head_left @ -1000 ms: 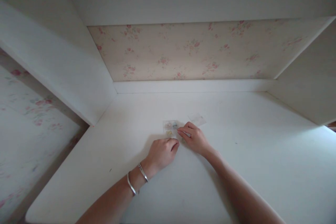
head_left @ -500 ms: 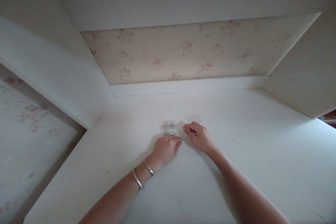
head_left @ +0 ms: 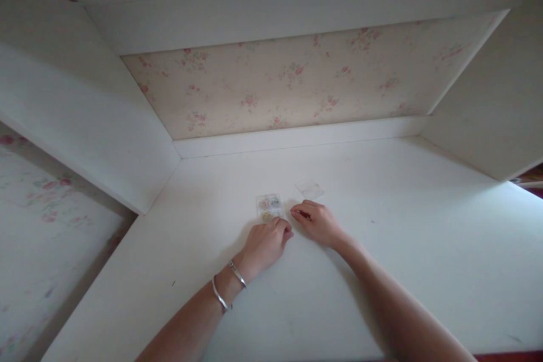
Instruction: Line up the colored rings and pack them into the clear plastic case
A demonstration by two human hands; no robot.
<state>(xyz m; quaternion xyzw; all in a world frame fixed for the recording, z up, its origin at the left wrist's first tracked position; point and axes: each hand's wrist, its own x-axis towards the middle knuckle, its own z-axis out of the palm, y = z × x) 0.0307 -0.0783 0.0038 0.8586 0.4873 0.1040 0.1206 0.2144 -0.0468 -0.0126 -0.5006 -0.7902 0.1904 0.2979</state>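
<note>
The left hand (head_left: 266,242), two silver bangles (head_left: 227,284) on its wrist, rests knuckles-up on the white desk top (head_left: 382,249), its curled fingertips touching the near edge of a small clear sheet of round stickers (head_left: 268,207) that lies flat just beyond them. Whether those fingers pin the sheet or merely touch it cannot be told; nothing is seen clamped in that hand. The right hand (head_left: 319,223) lies just to the right of the sheet, thumb and forefinger drawn together at their tips, seemingly nipping something very small and dark; what it is cannot be made out. A second clear film piece (head_left: 310,188) lies flat on the desk beyond the right hand, apart from both the hand and the sticker sheet. Behind stands a floral-papered back panel (head_left: 288,85) framed by white shelving. In judgement, the work in hand is fine picking at the sheet's right edge. It would be done well by keeping the left fingertips pressed down on the near edge so the sheet cannot slide, bringing the right pinch in low and level, and lifting slowly, since thin film curls and small stickers tear or fold.
</note>
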